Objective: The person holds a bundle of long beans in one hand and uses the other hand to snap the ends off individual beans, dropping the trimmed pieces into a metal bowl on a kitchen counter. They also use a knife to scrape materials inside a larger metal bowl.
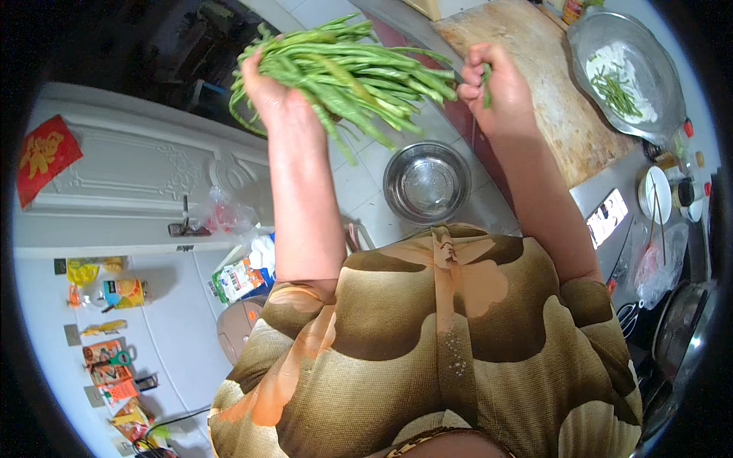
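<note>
A thick bunch of long green beans [355, 74] fans out to the right from my left hand [275, 94], which grips it near one end. My right hand [495, 86] is curled beside the bunch's right-hand ends, with a short piece of green bean [487, 86] between its fingers. On the floor below the bunch stands a round stainless steel basin [426, 182]. At the upper right, a large metal basin [658, 68] holds white powder and a pile of cut green bean pieces [615, 94].
A worn wooden board [555, 103] lies on the counter beyond my right arm. Near it are a lit phone [608, 218], a white bowl [654, 194] with chopsticks, a plastic bag and scissors [629, 320]. A white door [143, 166] stands at left.
</note>
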`<state>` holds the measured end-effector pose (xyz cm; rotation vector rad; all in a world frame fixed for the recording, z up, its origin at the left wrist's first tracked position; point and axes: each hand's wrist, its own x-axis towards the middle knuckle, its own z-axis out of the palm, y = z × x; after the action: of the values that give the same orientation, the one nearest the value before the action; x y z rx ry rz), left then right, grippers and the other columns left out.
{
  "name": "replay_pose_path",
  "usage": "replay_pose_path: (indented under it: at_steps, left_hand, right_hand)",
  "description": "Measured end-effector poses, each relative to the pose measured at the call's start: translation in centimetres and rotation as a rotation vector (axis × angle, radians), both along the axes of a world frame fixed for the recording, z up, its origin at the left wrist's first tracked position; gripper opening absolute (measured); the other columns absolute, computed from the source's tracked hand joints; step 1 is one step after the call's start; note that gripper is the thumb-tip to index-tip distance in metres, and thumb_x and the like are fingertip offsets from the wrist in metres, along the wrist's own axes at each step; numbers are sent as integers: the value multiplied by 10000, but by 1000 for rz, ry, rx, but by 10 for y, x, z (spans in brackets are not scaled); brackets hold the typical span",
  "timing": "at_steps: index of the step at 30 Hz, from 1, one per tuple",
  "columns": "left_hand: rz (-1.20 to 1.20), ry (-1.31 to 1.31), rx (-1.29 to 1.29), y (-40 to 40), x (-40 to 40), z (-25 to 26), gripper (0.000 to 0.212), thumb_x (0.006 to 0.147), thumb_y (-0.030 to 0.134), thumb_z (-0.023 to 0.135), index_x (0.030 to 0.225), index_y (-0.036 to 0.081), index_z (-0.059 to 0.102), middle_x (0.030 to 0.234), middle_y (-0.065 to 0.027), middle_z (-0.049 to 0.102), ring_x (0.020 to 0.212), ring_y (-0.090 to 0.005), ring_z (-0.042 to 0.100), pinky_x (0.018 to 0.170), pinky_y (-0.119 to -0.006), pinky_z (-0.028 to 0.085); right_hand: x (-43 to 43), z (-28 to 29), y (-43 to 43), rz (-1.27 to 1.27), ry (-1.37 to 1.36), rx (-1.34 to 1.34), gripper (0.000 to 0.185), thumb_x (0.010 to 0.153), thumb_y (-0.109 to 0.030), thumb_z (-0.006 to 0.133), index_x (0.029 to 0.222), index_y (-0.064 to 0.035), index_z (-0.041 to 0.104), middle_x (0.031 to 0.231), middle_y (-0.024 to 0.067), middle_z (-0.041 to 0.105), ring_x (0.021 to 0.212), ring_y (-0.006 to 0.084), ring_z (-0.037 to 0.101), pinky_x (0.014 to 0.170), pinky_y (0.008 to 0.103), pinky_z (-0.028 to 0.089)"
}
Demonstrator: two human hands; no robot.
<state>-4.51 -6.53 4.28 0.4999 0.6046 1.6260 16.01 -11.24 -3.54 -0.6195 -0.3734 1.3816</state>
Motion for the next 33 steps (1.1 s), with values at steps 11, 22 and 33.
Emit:
replay_pose_path:
  at_steps: [11,22,33]
  left_hand:
    - [36,-35,-55,9,-1,-4,288,792,263,493,906,3,538,886,-118,574,840,-271,555,799,-397,472]
    - [6,-10,6,8,-2,-10,256,793,214,497,887,-23,521,863,-126,566,817,-272,549,792,-397,467]
    - [28,50,-35,9,-6,-17,300,798,235,504,957,-13,563,947,-141,588,903,-288,557,829,-425,461]
  right_hand:
    - [7,23,-26,44,-831,450,212,820,-152,586,950,14,599,775,17,578,662,56,526,585,184,433]
    - [-7,25,-23,-253,-1568,544,136,699,-122,582,803,-43,617,739,129,565,623,277,526,608,343,452]
    - [-19,-2,-6,-172,-707,267,143,764,-136,525,742,-8,583,576,12,475,584,80,441,539,246,367]
